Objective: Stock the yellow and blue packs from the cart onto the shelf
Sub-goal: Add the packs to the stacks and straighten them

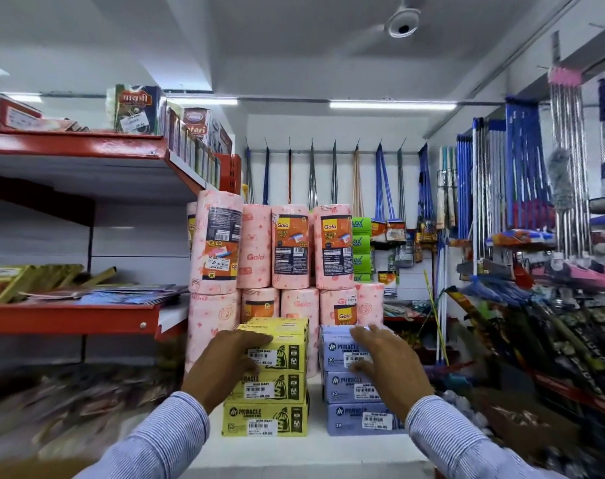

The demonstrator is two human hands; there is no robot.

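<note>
A stack of yellow packs (270, 382) stands on the white shelf (314, 451) in front of me, with a stack of blue packs (358, 399) beside it on the right. My left hand (225, 364) lies flat with spread fingers against the left front of the upper yellow packs. My right hand (387, 364) rests the same way on the front of the top blue pack. Neither hand grips a pack. The cart is out of view.
Pink kitchen towel rolls (287, 254) are stacked in two tiers right behind the packs. Red shelves (69, 316) with boxes and flat packets run along the left. Mops and brooms (522, 202) hang on the back wall and at the right.
</note>
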